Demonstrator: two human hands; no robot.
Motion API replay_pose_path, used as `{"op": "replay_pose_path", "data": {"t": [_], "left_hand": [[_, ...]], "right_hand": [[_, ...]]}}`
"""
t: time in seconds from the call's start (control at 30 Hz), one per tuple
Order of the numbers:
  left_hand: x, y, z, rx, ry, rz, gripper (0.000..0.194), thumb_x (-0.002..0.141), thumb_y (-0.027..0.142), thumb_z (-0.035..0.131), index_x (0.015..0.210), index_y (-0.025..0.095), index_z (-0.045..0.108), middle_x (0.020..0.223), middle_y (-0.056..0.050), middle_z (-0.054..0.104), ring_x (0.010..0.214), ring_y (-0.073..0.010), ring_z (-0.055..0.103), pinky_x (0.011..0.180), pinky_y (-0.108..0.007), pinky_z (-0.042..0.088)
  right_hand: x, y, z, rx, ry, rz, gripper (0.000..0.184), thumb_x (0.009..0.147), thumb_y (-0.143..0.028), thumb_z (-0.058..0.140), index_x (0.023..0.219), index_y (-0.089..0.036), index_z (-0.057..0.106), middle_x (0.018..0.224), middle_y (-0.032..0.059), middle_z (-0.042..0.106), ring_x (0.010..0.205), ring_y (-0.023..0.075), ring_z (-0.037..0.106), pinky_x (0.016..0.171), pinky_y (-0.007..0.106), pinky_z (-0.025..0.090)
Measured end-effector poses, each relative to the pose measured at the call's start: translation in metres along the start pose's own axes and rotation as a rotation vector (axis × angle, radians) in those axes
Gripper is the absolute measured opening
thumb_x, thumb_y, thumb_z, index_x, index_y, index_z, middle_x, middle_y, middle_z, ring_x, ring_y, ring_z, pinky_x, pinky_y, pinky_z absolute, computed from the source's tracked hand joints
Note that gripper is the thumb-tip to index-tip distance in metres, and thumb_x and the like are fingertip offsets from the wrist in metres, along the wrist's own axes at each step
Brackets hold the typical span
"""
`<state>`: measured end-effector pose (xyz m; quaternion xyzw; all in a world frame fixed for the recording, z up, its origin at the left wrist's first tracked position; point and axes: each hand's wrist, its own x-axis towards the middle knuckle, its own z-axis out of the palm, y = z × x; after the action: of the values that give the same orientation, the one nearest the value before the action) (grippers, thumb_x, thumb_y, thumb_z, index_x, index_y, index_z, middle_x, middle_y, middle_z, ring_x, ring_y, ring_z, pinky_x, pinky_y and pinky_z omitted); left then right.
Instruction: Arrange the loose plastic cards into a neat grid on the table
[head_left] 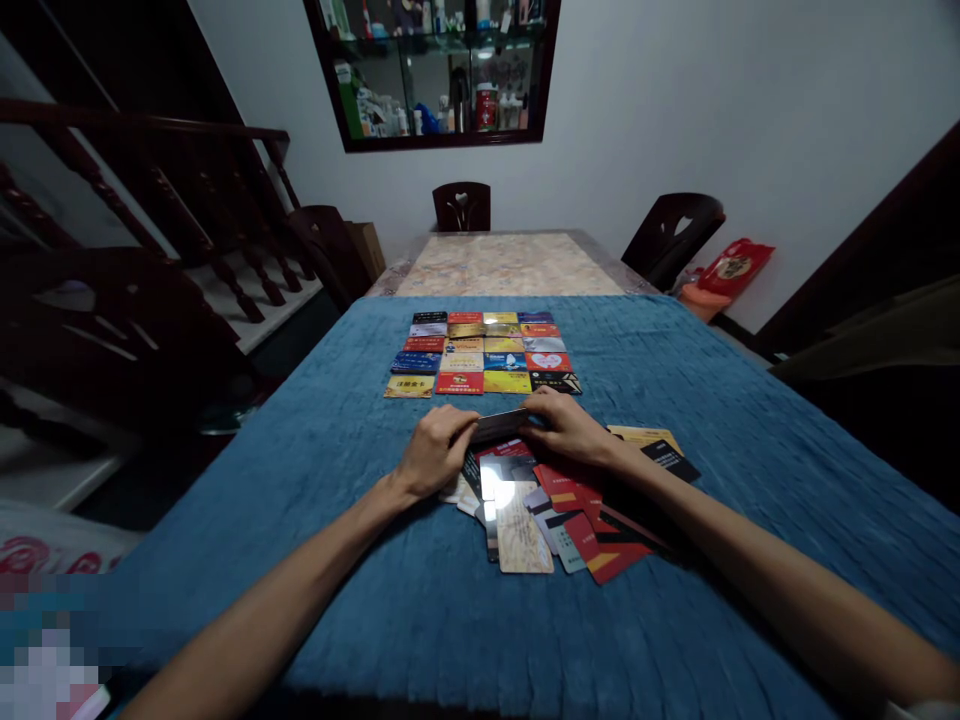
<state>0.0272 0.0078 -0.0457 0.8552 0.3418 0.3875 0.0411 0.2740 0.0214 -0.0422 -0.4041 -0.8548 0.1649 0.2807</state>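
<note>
A dark plastic card (501, 427) is held between my two hands, tilted up over a loose heap of cards. My left hand (439, 450) pinches its left end, and my right hand (564, 425) grips its right end. Beneath and in front of them lies the heap (525, 530), with red, grey, black and gold cards overlapping at odd angles; a pale one on top shines with glare. Just beyond my hands, several cards (460, 384) lie side by side in neat rows and columns, in gold, red, blue, black and silver.
A blue cloth (300, 480) covers the near part of the table; the far part shows a marble-patterned top (517, 262). Dark wooden chairs (462, 207) stand around it. A stair railing is at left, a glass-fronted cabinet (450, 90) is set in the wall.
</note>
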Motion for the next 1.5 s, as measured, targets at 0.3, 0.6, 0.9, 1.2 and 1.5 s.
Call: {"op": "replay_pose_path", "data": {"t": [0.3, 0.6, 0.9, 1.2, 1.5], "left_hand": [[0.0, -0.005, 0.001, -0.053, 0.027, -0.031, 0.016, 0.086, 0.006, 0.059, 0.09, 0.016, 0.072, 0.082, -0.005, 0.072, 0.076, -0.0171, 0.065, 0.072, -0.03, 0.053], [0.0, -0.007, 0.004, -0.028, -0.047, -0.012, 0.016, 0.085, 0.007, 0.059, 0.09, 0.016, 0.071, 0.08, -0.005, 0.072, 0.079, -0.019, 0.063, 0.074, -0.033, 0.054], [0.006, 0.015, -0.009, -0.118, 0.163, 0.078, 0.019, 0.091, 0.016, 0.06, 0.109, 0.018, 0.065, 0.093, -0.005, 0.073, 0.089, -0.0197, 0.066, 0.085, -0.037, 0.053], [0.003, 0.021, -0.006, -0.122, 0.149, 0.036, 0.012, 0.093, 0.016, 0.056, 0.1, 0.019, 0.065, 0.089, -0.004, 0.071, 0.085, -0.0175, 0.064, 0.081, -0.033, 0.053], [0.005, 0.013, -0.011, -0.079, 0.212, 0.013, 0.01, 0.088, 0.011, 0.055, 0.087, 0.018, 0.062, 0.083, -0.003, 0.069, 0.08, -0.0163, 0.064, 0.075, -0.028, 0.052]], "right_hand": [[0.001, -0.006, -0.003, 0.112, 0.202, 0.052, 0.009, 0.088, -0.025, 0.059, 0.087, -0.021, 0.066, 0.088, 0.0028, 0.068, 0.085, 0.0198, 0.061, 0.079, 0.034, 0.047], [0.004, -0.018, 0.0, 0.022, 0.355, -0.143, 0.008, 0.093, -0.025, 0.058, 0.092, -0.02, 0.064, 0.09, 0.0058, 0.07, 0.084, 0.0199, 0.062, 0.075, 0.033, 0.047], [0.006, -0.039, 0.0, -0.446, 0.387, -0.393, 0.02, 0.099, -0.022, 0.05, 0.099, -0.022, 0.07, 0.082, 0.0047, 0.07, 0.09, 0.0226, 0.052, 0.081, 0.038, 0.037], [0.006, -0.051, 0.007, -0.38, 0.247, -0.303, 0.02, 0.099, -0.024, 0.049, 0.104, -0.024, 0.069, 0.086, 0.0055, 0.071, 0.094, 0.0243, 0.053, 0.085, 0.04, 0.036], [0.006, -0.026, 0.021, -0.18, 0.087, -0.105, 0.016, 0.089, -0.016, 0.062, 0.104, -0.02, 0.067, 0.095, 0.0077, 0.073, 0.091, 0.0236, 0.054, 0.078, 0.035, 0.038]]}}
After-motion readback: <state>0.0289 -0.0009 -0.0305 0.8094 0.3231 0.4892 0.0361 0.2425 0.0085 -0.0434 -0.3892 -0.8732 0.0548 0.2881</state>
